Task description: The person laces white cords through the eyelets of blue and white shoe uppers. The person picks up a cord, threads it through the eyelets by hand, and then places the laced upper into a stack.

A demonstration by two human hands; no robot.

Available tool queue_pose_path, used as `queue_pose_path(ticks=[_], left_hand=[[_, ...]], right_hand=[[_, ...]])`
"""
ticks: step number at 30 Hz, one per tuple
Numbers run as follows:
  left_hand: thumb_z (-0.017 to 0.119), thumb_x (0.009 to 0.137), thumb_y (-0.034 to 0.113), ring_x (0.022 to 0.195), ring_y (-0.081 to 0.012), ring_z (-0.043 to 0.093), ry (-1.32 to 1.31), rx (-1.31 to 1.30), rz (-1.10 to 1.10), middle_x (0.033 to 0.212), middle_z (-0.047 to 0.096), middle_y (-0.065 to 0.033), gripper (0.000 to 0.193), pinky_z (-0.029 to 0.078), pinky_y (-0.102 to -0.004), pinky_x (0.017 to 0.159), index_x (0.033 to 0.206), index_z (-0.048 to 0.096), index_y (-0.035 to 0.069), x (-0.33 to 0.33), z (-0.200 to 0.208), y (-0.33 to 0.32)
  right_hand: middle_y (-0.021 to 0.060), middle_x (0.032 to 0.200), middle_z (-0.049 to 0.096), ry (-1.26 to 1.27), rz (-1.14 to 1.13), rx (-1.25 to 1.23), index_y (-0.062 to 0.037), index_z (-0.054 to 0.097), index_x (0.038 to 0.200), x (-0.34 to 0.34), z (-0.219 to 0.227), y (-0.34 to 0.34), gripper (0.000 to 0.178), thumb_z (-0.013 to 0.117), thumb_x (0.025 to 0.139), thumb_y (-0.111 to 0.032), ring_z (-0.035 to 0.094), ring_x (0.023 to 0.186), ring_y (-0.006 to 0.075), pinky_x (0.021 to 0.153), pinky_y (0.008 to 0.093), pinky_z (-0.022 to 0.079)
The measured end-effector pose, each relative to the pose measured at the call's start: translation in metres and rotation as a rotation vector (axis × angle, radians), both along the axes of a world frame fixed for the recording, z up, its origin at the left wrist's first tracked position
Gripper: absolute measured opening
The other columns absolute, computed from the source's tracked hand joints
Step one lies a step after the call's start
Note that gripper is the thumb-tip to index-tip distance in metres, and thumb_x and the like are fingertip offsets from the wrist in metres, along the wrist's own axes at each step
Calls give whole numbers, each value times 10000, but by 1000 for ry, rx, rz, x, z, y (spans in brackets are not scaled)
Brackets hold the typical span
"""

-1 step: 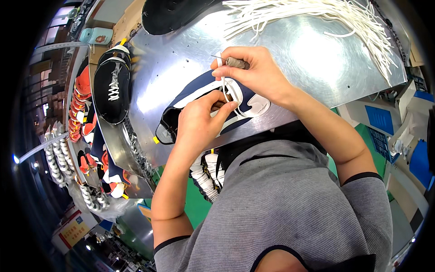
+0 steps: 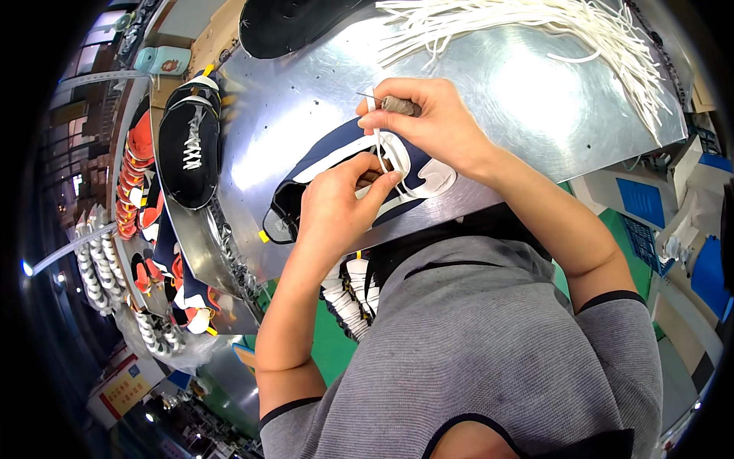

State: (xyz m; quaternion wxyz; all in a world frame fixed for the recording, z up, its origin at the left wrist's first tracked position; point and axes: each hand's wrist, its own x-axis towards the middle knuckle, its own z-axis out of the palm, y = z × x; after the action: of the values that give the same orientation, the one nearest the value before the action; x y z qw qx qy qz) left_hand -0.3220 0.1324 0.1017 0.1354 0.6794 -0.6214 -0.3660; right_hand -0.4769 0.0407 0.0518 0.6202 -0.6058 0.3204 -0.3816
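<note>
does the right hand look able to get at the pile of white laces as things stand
Probably yes: nothing seems to stand between the right hand and the pile of white laces across the metal tabletop. It is busy, though, with a thin-tipped tool and a single lace.

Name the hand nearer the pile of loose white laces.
Right: the right hand, holding a brown-handled tool, is apart from the lace pile, on its near side; the left hand is farther off, at the navy shoe upper.

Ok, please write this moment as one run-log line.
left hand: on navy shoe upper | right hand: holds awl-like tool, pinches white lace | table: lace bundle
</note>
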Motion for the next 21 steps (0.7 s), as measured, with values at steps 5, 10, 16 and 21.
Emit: queue_pose_path(ticks=[5,10,16,21], left_hand=[[666,894,241,775,-284,704,31,-69,-12,839,723,-123,224,518,-360,695,971,703,34,6,-8,4],[700,887,145,748,-176,670,-172,-127,-124,861,715,-120,204,514,-295,729,995,703,-28,2,3,3],[663,904,342,745,-322,650,-173,-72,-76,804,682,-127,297,489,-392,675,893,731,53,-3,1,-4],[628,921,427,649,-335,615,-311,-80,-54,656,610,-128,405,456,-423,602,763,688,59,-6,-9,-4]], right_hand=[[78,705,676,50,-155,-222,-86,724,959,3,-4,-1,203,746,845,-253,634,629,190,604,301,479],[74,863,737,174,-61,-219,-12,688,937,-3,7,-2,179,732,873,-173,687,789,76,680,245,518],[111,919,707,248,-134,-306,-5,629,1077,-1,0,-2,301,692,910,-247,689,890,159,785,286,525],[189,821,696,265,-189,-148,34,603,1016,-37,4,22,291,643,916,-236,690,788,327,722,385,524]])
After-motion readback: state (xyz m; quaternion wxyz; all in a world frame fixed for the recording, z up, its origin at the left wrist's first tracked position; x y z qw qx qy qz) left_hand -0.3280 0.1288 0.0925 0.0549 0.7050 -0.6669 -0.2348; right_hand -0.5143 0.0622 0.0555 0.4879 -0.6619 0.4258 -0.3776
